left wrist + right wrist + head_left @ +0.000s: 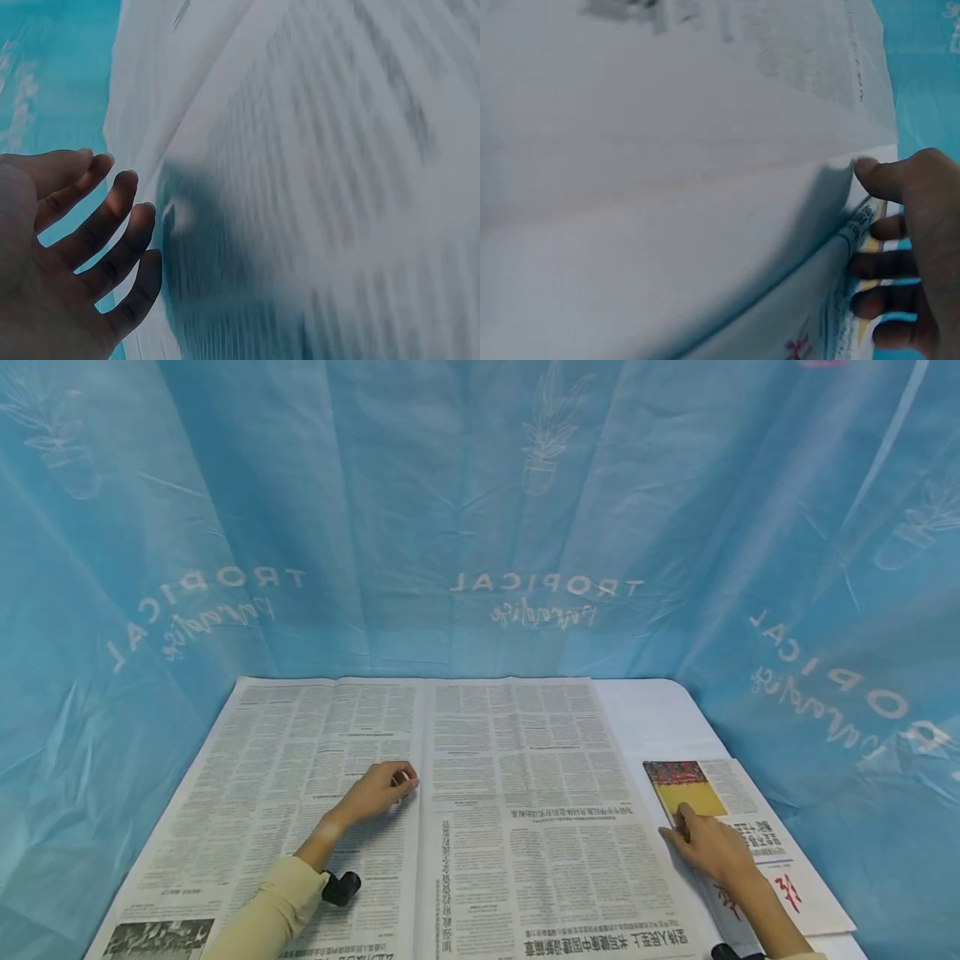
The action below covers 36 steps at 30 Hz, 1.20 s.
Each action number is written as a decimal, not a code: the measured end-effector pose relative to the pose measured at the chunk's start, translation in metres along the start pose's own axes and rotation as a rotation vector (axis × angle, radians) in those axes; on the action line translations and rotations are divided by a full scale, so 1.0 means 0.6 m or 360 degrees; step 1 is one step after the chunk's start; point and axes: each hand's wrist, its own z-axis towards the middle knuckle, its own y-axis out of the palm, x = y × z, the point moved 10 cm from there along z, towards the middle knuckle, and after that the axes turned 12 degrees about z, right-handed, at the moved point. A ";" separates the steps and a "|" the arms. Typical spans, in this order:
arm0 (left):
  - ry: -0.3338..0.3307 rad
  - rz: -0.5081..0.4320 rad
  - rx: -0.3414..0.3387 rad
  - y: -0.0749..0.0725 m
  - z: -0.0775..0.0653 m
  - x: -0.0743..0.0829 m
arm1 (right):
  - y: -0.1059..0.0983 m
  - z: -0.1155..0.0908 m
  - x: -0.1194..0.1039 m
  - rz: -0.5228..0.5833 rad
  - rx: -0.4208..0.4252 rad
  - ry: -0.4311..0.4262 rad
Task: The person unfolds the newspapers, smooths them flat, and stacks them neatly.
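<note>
A large newspaper [525,777] lies spread open, its centre fold running away from me. Above its left page, near the fold, hovers my left hand [378,793]; in the left wrist view the fingers [124,262] are loosely bent and hold nothing. On the right, my right hand [712,843] is at the left edge of a folded newspaper [802,877] with red characters and a red-and-yellow picture. In the right wrist view its thumb [877,176] is beside that edge, apart from the bent fingers, which are over the paper; whether they touch it is unclear.
The papers lie on a white table [645,710] with a rounded far right corner. Blue printed curtains [465,510] hang behind it and along both sides. Dark wrist cameras [341,888] are strapped to both wrists.
</note>
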 end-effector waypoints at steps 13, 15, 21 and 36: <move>0.0084 0.0213 -0.0123 0.074 0.053 0.075 | -0.003 -0.039 0.012 -0.0293 -0.0128 0.0081; 0.0100 0.0212 -0.0149 0.084 0.058 0.088 | -0.003 -0.040 0.012 -0.0291 -0.0111 0.0080; 0.0194 0.0181 -0.0251 0.116 0.074 0.128 | -0.005 -0.042 0.017 -0.0253 -0.0087 0.0118; 0.0264 0.0096 -0.0344 0.166 0.099 0.191 | 0.002 -0.053 0.027 -0.0051 -0.0116 0.0285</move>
